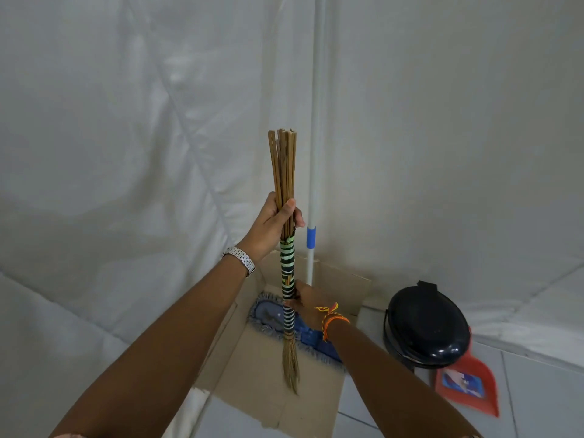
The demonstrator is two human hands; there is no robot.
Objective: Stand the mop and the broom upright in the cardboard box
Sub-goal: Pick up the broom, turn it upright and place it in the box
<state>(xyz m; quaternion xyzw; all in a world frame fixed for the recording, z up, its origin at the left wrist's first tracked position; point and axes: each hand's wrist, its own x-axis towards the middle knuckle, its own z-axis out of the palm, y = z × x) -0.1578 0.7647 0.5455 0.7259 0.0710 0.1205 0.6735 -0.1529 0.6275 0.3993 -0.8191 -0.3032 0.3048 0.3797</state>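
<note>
Mop point(313, 184) already upright in box point(252, 387); both hands, left point(271, 226) and right point(308, 303), fingers closed round broom point(288, 279), bristles hanging above box floor, not yet set down

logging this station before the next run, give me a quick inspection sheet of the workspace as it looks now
surface: pale tiled floor, mostly covered by the box.
job's things: open brown cardboard box in the corner; blue flat mop head down in it, its white pole with a blue band upright; stick broom with green and black striped binding held upright, bristles down inside the box.
clutter: black oval lidded bin and red plastic dustpan on the floor right of the box.
grippers: left hand grips the broom's bare sticks; right hand grips the striped binding lower down.
cables: nothing seen.
surroundings: white sheeting covers the walls.
</note>
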